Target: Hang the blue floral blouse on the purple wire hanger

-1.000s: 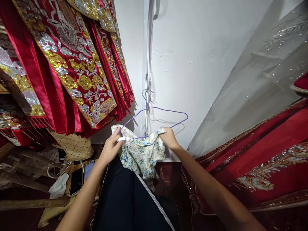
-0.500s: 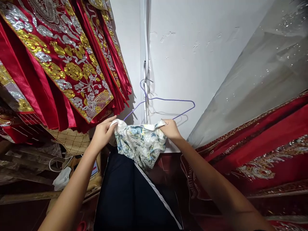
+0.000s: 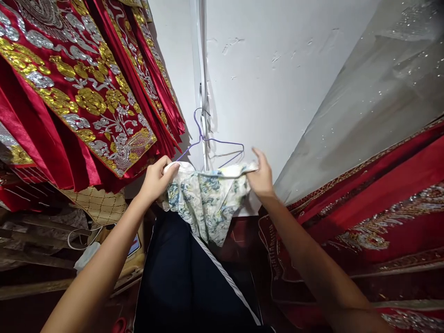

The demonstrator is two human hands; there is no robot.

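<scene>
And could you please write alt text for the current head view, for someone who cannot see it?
A person's left hand grips a floral garment at one end, the right hand at the other, and a purple hanger shows above it. Red embroidered clothing hangs at left, beside a white wall.

You have one left hand (image 3: 156,179) and one right hand (image 3: 262,178), two in all. You see one floral-print garment (image 3: 210,194), one purple wire hanger (image 3: 200,135), one white pole (image 3: 198,51), one lattice-patterned beige cloth (image 3: 104,206) and one partly hidden phone (image 3: 134,244). Overlapping red sequined panels (image 3: 90,101) number at least two; you cannot count them exactly.
</scene>
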